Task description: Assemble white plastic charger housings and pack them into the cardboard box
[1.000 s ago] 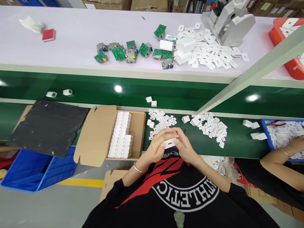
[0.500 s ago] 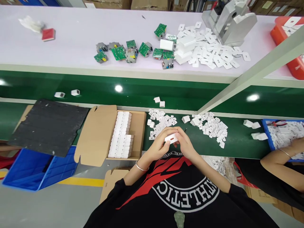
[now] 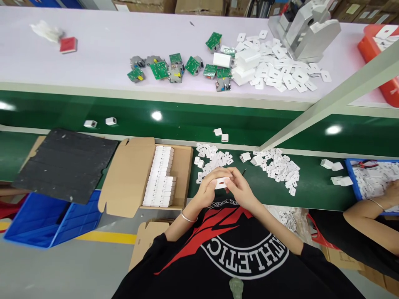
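The left hand and right hand meet just beyond the black shirt, the grip of each grasping the same white block, its red slot turned towards the person (the far side is hidden). Measured from that block, a loose pile of small white pieces lies near at 11 o'clock on the green worktop, and a second pile lies between 2 and 3. At 9 o'clock an open box holds stacked blocks; farther out that way lies a black board. At 12, a pair of blocks sits on the green strip. Farther off at 11, circuit boards are scattered on the pale shelf; a metal fixture stands at 1. At 3, a co-worker's hand is at a blue bin of white parts, with red-handled pliers on top
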Action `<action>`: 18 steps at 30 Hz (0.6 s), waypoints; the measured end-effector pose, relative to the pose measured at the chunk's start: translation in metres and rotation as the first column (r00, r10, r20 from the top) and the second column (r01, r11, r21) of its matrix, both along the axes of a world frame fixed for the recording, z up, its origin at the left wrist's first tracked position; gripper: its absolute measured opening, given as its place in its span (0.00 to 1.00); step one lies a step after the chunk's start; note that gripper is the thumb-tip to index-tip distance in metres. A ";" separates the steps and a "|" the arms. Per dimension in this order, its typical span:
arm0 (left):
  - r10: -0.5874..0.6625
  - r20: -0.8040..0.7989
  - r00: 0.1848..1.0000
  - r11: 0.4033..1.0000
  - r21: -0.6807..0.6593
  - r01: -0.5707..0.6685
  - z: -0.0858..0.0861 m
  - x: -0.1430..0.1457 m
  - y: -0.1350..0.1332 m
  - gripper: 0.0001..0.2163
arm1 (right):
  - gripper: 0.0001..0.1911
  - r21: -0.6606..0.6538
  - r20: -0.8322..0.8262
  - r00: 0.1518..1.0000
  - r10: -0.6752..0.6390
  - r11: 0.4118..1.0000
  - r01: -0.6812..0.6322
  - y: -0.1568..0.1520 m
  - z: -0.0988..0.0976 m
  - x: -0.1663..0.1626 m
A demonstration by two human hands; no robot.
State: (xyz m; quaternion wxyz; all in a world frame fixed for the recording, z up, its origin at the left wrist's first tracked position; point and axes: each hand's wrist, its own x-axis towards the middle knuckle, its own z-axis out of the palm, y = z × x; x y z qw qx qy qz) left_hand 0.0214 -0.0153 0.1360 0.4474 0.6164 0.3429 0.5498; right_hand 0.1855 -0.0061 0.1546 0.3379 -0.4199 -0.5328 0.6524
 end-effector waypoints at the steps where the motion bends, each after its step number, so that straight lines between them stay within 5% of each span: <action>1: 0.000 -0.014 1.000 1.000 -0.026 0.000 -0.002 -0.002 0.000 0.23 | 0.22 -0.023 -0.014 1.000 0.022 0.999 -0.023 0.001 -0.001 0.000; 6: -0.032 -0.081 0.996 0.994 -0.106 0.024 -0.014 -0.008 -0.003 0.25 | 0.25 -0.059 -0.046 0.998 0.053 0.997 -0.055 0.005 -0.005 0.000; 13: 0.111 -0.315 0.943 0.987 0.142 -0.069 -0.028 -0.009 -0.009 0.27 | 0.27 -0.083 -0.124 0.972 0.198 0.974 -0.209 0.019 -0.002 0.003; 18: 0.205 -0.434 0.877 0.978 0.121 -0.169 -0.021 -0.024 -0.013 0.35 | 0.26 0.007 -0.029 0.980 0.197 0.980 -0.197 0.019 -0.013 0.003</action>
